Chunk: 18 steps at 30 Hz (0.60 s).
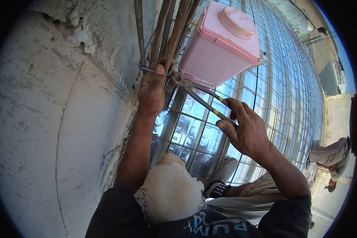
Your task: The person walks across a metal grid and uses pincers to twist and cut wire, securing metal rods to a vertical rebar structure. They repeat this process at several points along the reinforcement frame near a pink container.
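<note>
My left hand (152,92) is closed around the upright rusty rebars (158,33) beside the wall, thumb pressed near a thin metal tie (146,69) that crosses them. My right hand (246,127) grips the handles of long pincers (202,102), which are spread somewhat apart. The jaws of the pincers are close to the bars, just right of my left thumb. Behind the tool stands a pink plastic container (222,45) with a round lid.
A rough concrete wall (39,119) fills the left side. Steel mesh (273,79) lies over shiny metal decking (202,137). My knee (170,192) and shoe (225,170) are below. Another person (332,156) is at the far right.
</note>
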Tool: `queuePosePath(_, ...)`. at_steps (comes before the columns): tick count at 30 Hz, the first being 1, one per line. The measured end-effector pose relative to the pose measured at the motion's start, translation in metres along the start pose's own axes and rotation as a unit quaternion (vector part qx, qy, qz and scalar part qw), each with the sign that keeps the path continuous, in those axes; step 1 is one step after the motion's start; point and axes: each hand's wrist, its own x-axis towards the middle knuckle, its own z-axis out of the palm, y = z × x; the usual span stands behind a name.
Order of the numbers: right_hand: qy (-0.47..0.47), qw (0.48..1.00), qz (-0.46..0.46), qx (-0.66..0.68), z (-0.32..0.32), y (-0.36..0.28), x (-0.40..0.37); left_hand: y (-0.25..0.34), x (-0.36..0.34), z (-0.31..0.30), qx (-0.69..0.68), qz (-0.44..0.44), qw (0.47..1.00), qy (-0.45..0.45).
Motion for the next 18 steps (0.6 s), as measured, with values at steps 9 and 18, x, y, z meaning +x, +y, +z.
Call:
queuePosePath(9, -0.338, 0.715, 0.168, 0.589, 0.015, 0.016, 0.009, 0.007, -0.004, 0.014, -0.004, -0.012, 0.999, 0.037)
queuePosePath(18, -0.488, 0.327, 0.186, 0.788, 0.056, 0.044, 0.024, 0.013, -0.074, 0.036, -0.077, -0.245, 0.966, 0.039)
